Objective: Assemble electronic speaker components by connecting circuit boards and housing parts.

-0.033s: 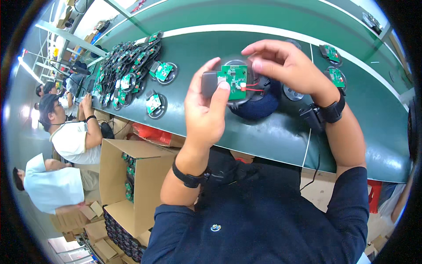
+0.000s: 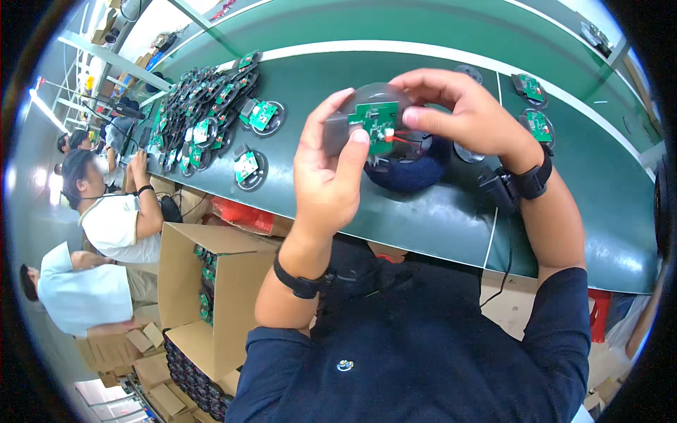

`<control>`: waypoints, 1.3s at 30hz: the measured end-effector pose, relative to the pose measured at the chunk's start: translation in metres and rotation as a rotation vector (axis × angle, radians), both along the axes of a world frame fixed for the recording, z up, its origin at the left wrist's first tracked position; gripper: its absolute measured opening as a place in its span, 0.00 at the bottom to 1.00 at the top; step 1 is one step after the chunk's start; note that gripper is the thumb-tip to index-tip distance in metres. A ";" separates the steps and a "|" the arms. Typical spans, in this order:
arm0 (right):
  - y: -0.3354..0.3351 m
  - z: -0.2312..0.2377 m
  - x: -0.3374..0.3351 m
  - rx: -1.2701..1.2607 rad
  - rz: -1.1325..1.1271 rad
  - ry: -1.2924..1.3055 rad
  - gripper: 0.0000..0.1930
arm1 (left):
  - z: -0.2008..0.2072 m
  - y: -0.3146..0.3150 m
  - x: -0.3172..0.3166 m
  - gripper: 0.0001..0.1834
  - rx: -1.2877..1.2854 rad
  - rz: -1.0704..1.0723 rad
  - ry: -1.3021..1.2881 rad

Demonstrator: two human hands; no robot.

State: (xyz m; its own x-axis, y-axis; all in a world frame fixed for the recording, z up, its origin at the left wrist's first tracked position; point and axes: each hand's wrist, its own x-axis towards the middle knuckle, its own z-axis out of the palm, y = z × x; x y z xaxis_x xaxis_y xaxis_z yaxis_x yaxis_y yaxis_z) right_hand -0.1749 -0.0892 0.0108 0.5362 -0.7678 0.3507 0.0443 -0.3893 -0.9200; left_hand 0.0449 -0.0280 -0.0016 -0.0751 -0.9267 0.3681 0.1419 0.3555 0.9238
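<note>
My left hand (image 2: 326, 173) is closed on a round dark plastic housing (image 2: 377, 93), its thumb lying over the near left edge of the green circuit board (image 2: 374, 116) mounted on it. The housing is tilted up above the bench. From a small white connector on the board, red wires (image 2: 407, 135) run to the right. My right hand (image 2: 458, 106) grips the housing's right rim, thumb in front and fingers behind. Just below sits a dark blue rounded pad (image 2: 409, 173) on the bench, its top partly hidden by the housing.
The green bench (image 2: 310, 77) carries a big heap of similar board assemblies (image 2: 204, 113) at the left. Two separate ones (image 2: 262, 116) (image 2: 248, 168) lie beside it, and more (image 2: 539, 125) at the right. An open cardboard box (image 2: 243, 303) stands below. Co-workers (image 2: 116, 218) are at the left.
The housing has tilted, showing more of its rounded far rim. My right hand's fingers have closed onto that rim from beside it.
</note>
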 end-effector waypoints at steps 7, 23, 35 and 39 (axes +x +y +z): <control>0.000 0.010 -0.004 -0.464 -0.251 0.164 0.16 | 0.007 -0.030 0.020 0.24 -0.341 0.265 -0.402; 0.013 0.019 0.016 -0.393 -0.477 0.249 0.22 | 0.014 -0.043 0.010 0.20 0.108 -0.167 -0.035; 0.010 0.017 0.004 0.423 -0.295 -0.065 0.14 | 0.031 -0.032 0.009 0.14 0.274 -0.088 -0.259; -0.002 -0.005 -0.013 0.367 -0.244 0.061 0.14 | 0.014 -0.064 -0.009 0.11 0.098 -0.134 -0.214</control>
